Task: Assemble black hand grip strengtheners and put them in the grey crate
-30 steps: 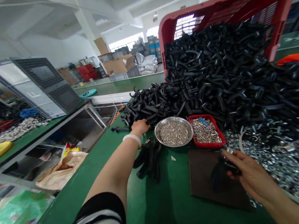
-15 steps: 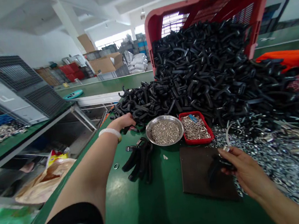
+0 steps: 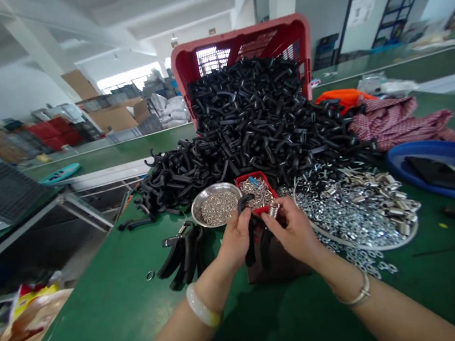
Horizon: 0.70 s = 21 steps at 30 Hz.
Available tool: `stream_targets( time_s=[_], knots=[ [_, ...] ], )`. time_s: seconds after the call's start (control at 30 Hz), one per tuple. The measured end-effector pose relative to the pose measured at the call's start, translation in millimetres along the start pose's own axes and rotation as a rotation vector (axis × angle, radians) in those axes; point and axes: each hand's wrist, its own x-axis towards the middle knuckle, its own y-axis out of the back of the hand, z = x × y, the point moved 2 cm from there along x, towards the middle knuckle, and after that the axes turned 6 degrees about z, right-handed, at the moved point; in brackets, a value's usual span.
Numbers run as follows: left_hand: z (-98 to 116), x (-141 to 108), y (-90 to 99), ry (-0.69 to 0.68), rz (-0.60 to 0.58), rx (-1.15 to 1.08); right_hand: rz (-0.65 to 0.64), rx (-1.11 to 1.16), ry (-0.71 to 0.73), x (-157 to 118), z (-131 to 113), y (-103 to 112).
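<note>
Fingers [image 3: 235,231] of the left hand [image 3: 235,242] and right hand [image 3: 291,229] are clenched on a curved black plastic grip [image 3: 255,239], held over a dark brown mat [image 3: 286,266]. Just beyond, a round steel dish [image 3: 196,211] holds small silver rings, a red plastic tray [image 3: 270,184] holds metal pieces, and a tipped red crate [image 3: 239,37] spills a heap of black plastic grips.

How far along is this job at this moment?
Early, it seems. Done: a small bunch of assembled black handles lies on the green bench. In hand: the left hand and right hand work a black handle and a small metal part. Left: the large heap of black plastic pieces and the steel bowl of metal rings.
</note>
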Motion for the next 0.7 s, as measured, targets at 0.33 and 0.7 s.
stream_targets(
  time_s=[0.33, 0.7],
  knots=[
    [8, 1, -17.0, -0.136, 0.02, 0.048, 0.117, -0.129, 0.056, -6, 4, 17],
    [8, 1, -20.1, -0.284, 0.038, 0.091, 0.2, -0.167, 0.143, -2, 5, 22]
  ],
)
